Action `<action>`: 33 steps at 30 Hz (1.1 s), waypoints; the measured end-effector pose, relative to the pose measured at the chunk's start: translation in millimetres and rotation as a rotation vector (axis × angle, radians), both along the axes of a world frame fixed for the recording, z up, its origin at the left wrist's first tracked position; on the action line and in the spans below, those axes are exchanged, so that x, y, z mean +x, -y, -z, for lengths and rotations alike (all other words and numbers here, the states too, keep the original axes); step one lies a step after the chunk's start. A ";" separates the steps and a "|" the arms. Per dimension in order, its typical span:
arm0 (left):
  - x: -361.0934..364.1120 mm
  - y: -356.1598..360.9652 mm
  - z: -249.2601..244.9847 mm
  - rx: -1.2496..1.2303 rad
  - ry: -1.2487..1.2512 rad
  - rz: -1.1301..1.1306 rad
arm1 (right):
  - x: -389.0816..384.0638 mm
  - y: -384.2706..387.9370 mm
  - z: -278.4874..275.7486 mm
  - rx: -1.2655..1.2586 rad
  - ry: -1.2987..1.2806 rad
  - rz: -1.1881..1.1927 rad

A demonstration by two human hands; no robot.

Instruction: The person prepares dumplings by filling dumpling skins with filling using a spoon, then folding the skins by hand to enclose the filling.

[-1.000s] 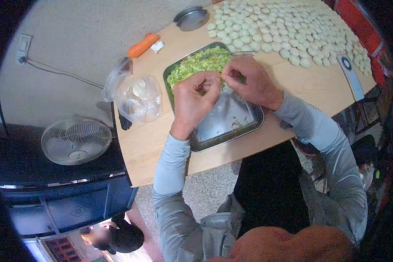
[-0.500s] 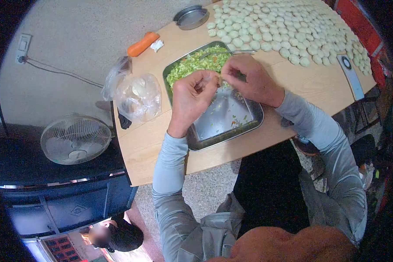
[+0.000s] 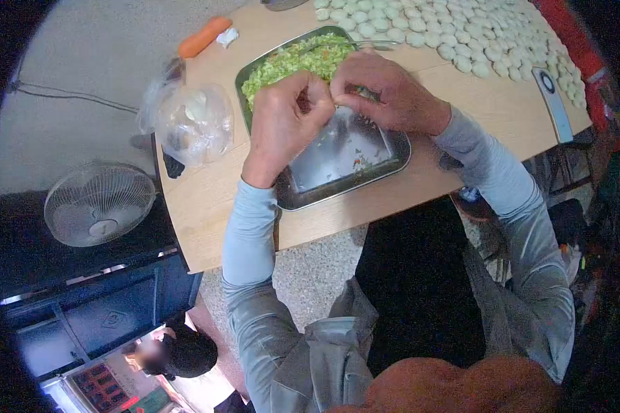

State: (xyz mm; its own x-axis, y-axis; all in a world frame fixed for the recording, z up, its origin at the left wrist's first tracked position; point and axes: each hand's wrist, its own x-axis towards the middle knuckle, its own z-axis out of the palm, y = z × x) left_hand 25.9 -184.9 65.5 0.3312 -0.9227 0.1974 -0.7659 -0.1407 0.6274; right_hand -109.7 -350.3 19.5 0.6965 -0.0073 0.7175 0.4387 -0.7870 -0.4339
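Note:
My left hand (image 3: 286, 120) and my right hand (image 3: 389, 89) meet fingertip to fingertip above a metal tray (image 3: 337, 195). Fingers of both hands are pinched together; whatever lies between them is too small to make out. Chopped green vegetables with orange bits (image 3: 275, 67) fill the far part of the tray, and its near part shows bare metal with a few scraps. A metal utensil (image 3: 379, 46) rests across the tray's far right edge, partly behind my right hand.
Many pale dough rounds (image 3: 461, 31) cover the table's (image 3: 207, 234) far right, beside a white and blue device (image 3: 554, 103). On the left are a carrot (image 3: 204, 37), a white scrap (image 3: 227, 37) and a plastic bag (image 3: 196, 124). A fan (image 3: 100, 204) and a person (image 3: 189, 351) are beyond the table.
The view has shifted, so the table and tray appear higher and further left. Both hands remain together over the tray, fingers still pinched.

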 end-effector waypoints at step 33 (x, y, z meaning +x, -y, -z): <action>4.1 4.9 -3.4 0.141 0.394 0.159 | -7.4 12.8 -8.1 0.647 -0.134 -0.035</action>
State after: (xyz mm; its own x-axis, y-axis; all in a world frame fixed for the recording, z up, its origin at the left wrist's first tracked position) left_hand 30.0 -189.7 68.9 0.1082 -0.9829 0.1489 -0.9616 -0.0655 0.2664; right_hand -117.1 -363.1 27.6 0.7871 -0.3836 0.4830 0.3686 -0.3354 -0.8670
